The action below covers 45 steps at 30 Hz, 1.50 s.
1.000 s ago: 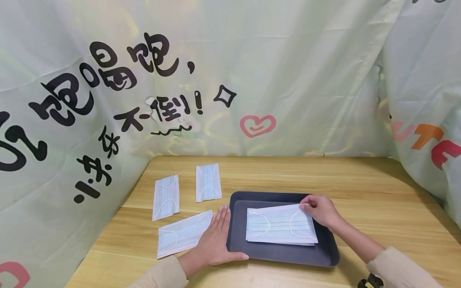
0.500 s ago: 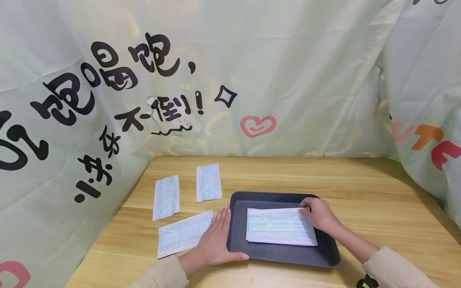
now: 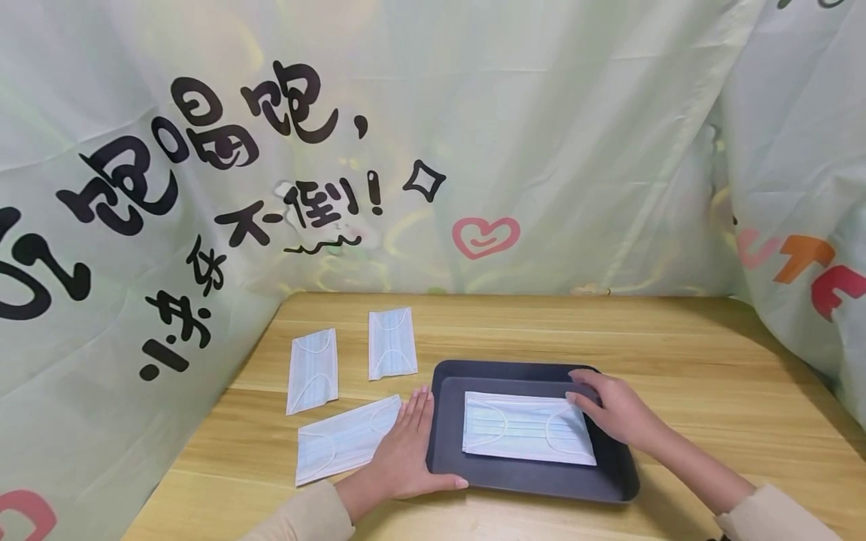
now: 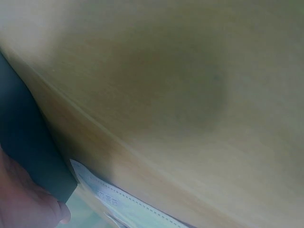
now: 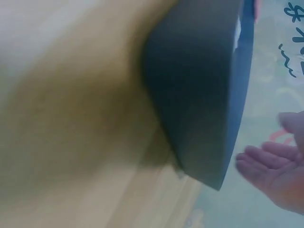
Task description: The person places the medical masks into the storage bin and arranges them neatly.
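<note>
Three loose face masks: pale blue, pleated, ear loops showing, all on the left part of the wood-grain counter (image 3: 717, 361). The left mask (image 3: 311, 372) lies nearest the counter's left edge; the far mask (image 3: 392, 343) lies closest to its far edge; the near mask (image 3: 338, 445) lies aslant toward the near edge, its right end partly covered by a hand.

Dark tray: a shallow rectangular tray (image 3: 514, 483) with rounded corners, near the middle of the counter and toward its near edge.

Mask stack: the face mask stack (image 3: 521, 430) lies flat inside the tray, long side along the tray's length. A sliver of a lower layer shows at its left; how many lie beneath, I cannot tell.

Right hand: the right hand (image 3: 616, 409) is over the tray's far right corner, thumb well parted from the fingers, gripping nothing. Whether the thumb tip touches the top mask's corner is unclear.

Left hand: the left hand (image 3: 402, 454) is spread against the tray's left edge, fingers straight, thumb along the near left corner; it grips nothing and seems to steady the tray.

Just changed: the right fingers, pinching the stack's far right corner a second ago, have let go, and the top mask's near edge has dropped flush over the layer below. To my eye, squaring that mask is finished, with three masks outside the tray.
</note>
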Each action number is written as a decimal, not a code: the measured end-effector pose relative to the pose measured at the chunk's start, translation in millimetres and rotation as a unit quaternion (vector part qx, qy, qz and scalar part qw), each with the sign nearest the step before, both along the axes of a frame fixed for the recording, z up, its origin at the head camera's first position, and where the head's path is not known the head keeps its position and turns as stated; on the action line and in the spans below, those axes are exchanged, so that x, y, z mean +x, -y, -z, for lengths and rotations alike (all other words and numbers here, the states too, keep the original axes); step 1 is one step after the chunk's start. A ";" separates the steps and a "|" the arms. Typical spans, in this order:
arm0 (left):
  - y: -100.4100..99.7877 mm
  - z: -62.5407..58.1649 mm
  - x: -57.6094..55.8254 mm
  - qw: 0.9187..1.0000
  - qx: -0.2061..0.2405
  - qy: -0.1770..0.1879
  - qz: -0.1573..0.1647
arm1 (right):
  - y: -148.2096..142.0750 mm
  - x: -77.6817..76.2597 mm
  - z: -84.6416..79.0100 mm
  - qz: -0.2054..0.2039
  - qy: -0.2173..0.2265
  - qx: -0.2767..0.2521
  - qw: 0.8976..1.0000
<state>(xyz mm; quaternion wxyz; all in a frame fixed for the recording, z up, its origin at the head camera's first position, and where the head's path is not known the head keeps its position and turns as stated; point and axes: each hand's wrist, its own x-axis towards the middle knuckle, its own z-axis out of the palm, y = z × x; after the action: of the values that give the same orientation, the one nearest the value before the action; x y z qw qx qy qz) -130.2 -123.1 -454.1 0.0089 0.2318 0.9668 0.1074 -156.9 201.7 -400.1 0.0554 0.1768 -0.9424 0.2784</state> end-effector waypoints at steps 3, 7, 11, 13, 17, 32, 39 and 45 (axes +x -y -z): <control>0.0 -0.4 0.5 1.000 0.000 0.000 0.001 | -5.0 6.7 3.4 0.002 -0.031 -0.019 0.999; -0.1 -1.0 1.1 1.000 0.001 0.002 0.000 | -11.7 17.7 10.4 -0.002 -0.060 -0.020 0.998; -0.1 -1.4 1.5 1.000 0.002 0.005 -0.001 | -18.9 29.4 19.0 -0.012 -0.083 -0.001 0.996; 0.0 -1.2 1.7 1.000 0.001 0.005 -0.001 | -22.2 35.2 23.5 -0.013 -0.096 0.017 0.995; 0.1 -1.3 1.8 1.000 0.001 0.007 -0.002 | -27.7 44.1 32.4 -0.005 -0.124 0.068 0.990; 0.3 -4.8 1.5 1.000 -0.008 0.008 -0.003 | -39.1 58.6 52.4 -0.007 -0.164 0.131 0.978; 0.3 -6.4 0.8 1.000 -0.015 0.002 -0.004 | -41.8 61.2 58.7 -0.016 -0.158 0.141 0.977; -0.7 -6.2 1.2 1.000 -0.022 -0.001 -0.006 | -42.6 62.3 60.7 -0.015 -0.139 0.150 0.979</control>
<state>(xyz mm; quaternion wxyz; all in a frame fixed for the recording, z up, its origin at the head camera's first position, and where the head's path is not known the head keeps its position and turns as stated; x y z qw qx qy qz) -129.0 -122.5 -447.9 0.0118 0.2257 0.9703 0.0860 -94.5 244.3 -460.8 0.1548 0.2347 -0.9537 0.1073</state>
